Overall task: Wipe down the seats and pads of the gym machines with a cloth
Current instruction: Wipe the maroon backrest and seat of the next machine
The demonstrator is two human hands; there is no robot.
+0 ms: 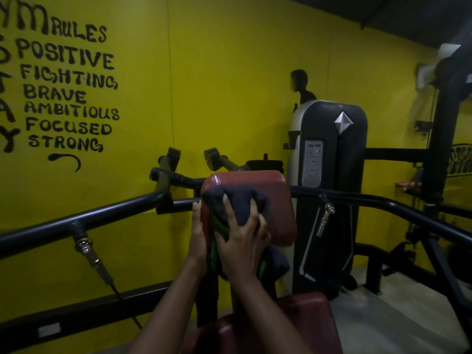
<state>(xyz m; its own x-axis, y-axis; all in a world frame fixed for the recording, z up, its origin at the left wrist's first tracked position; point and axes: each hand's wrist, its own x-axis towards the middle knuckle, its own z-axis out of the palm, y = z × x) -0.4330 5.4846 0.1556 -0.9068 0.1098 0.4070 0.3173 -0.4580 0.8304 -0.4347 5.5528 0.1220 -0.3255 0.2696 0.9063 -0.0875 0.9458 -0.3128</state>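
A dark red chest pad (275,198) stands upright at the centre of a gym machine. A dark cloth (240,203) with a green part lies pressed flat on the pad's face. My right hand (242,241) is spread over the cloth and grips it against the pad. My left hand (198,231) holds the pad's left edge, fingers wrapped behind it. Below, the dark red seat (301,325) shows at the bottom, partly hidden by my forearms.
Black tubular arms (84,221) of the machine run left and right of the pad, with handles (168,159) behind it. The weight-stack tower (332,175) stands at the right. A yellow wall with painted lettering is close behind. Grey floor lies at the lower right.
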